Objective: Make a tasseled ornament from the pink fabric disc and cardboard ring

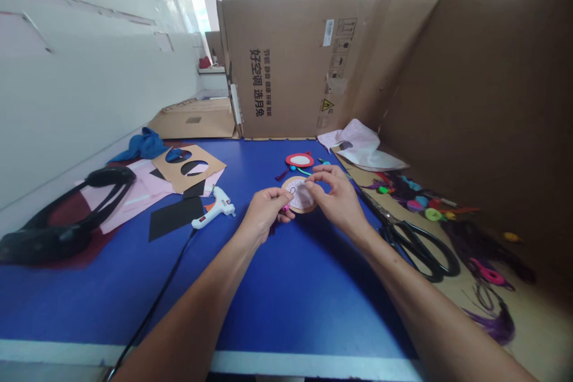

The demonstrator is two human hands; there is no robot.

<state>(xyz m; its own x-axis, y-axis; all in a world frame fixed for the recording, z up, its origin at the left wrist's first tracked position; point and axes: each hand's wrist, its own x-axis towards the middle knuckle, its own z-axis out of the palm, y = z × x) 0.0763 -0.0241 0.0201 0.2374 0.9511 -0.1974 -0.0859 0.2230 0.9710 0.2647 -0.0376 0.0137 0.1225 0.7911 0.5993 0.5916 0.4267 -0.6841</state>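
A round disc (302,198) with a pale, patterned face, a tan rim and a small dark loop on it is held above the blue table. My left hand (270,208) grips its left edge between thumb and fingers, with a pink bead and dark tassel threads just below. At the disc's upper right, my right hand (333,194) has its thumb and index finger pinched close together; whatever is between them is too small to make out. Beyond the disc, a red oval piece (299,160) with a white centre lies beside a blue bead and a dark tassel.
A white glue gun (215,208) with a black cord lies left, near black paper (174,219) and cardboard with round holes (203,159). Large black-handled scissors (418,245), beads and purple tassels lie right. Cardboard walls (295,65) stand behind and right. Black headphones (67,209) lie far left.
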